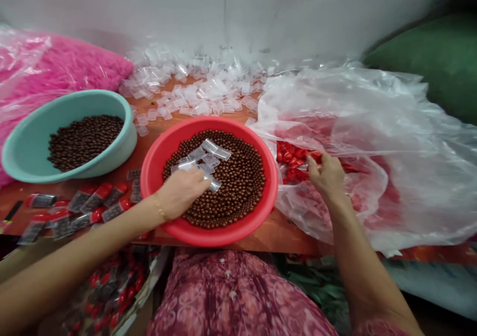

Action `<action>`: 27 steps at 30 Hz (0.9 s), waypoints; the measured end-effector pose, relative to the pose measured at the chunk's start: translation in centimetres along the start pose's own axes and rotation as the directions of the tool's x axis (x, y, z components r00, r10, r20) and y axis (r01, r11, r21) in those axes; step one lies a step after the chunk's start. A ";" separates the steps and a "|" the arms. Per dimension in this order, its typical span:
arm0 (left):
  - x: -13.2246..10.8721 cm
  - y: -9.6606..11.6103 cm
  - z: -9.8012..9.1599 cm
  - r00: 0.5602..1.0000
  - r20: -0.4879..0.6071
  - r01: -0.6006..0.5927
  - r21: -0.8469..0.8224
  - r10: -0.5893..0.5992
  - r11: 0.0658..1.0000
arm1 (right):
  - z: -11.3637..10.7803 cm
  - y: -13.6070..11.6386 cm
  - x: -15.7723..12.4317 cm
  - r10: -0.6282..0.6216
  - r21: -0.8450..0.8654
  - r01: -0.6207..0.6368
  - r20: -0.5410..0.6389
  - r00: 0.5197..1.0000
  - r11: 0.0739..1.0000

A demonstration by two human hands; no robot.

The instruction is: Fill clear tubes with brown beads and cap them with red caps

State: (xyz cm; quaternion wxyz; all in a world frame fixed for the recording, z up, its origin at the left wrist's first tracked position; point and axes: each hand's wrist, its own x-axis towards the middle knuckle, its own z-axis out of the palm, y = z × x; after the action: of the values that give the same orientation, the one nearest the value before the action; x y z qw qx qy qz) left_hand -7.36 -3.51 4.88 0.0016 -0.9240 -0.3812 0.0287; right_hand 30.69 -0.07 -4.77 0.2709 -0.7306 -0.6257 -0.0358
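My left hand [182, 192] is over the red basin [149, 177], fingers curled down and closed at a small clear plastic container [213, 183]; the fingertips are partly hidden. Round brown beads [231, 197] fill the basin, with several more clear containers [211, 160] lying on them. On the right, my right hand [330, 177] reaches into an open clear plastic bag [417, 152]. Its thumb and fingers pinch a red cap [315, 155], above a pile of red caps [292, 159] in the bag.
A teal basin [128, 132] holding brown beads stands left. In front lie filled red-capped containers [89, 199]; more fill a box [112, 291] below the table edge. Loose clear containers [208, 90] lie along the wall. A bag of pink pieces [74, 60] is at far left.
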 end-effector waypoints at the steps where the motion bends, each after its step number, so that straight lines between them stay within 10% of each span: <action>1: 1.4 0.6 0.6 0.995 0.076 -0.068 0.034 0.066 0.997 | -0.3 -0.4 -0.3 0.038 0.110 -0.032 -0.050 0.998 0.993; 6: 5.5 1.6 2.6 0.951 0.285 -0.157 0.106 0.122 0.982 | -2.6 -3.9 -1.6 0.105 0.558 -0.027 -0.109 0.988 0.829; 11: 7.3 0.6 2.3 0.940 0.265 0.279 -0.228 -0.216 0.933 | -3.9 -7.9 -2.7 0.076 0.769 -0.041 -0.010 0.997 0.638; 14: 7.7 0.1 1.9 0.921 0.172 0.382 -0.583 -0.351 0.717 | -3.8 -10.7 -2.6 -0.039 0.780 -0.013 0.048 0.998 0.626; 20: 6.9 1.2 0.7 0.895 0.058 0.157 -0.969 -0.443 0.190 | -3.1 -16.8 -1.5 -0.401 0.631 0.131 0.306 0.864 0.764; 24: 6.1 0.5 -0.8 0.754 -0.052 -0.013 -0.998 -0.654 0.064 | -1.9 -18.7 -1.4 -0.500 0.628 0.136 0.449 0.741 0.766; 27: 4.8 -1.2 -2.2 0.566 -0.230 -0.132 -0.973 -0.792 0.189 | -1.1 -19.4 -0.3 -0.511 0.603 0.133 0.514 0.689 0.786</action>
State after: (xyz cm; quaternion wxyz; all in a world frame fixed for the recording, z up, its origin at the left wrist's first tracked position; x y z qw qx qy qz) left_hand -4.70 0.79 6.87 -0.3834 -0.5298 -0.4989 -0.5687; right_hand 12.80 0.51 2.85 0.2107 -0.4662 -0.7877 0.3432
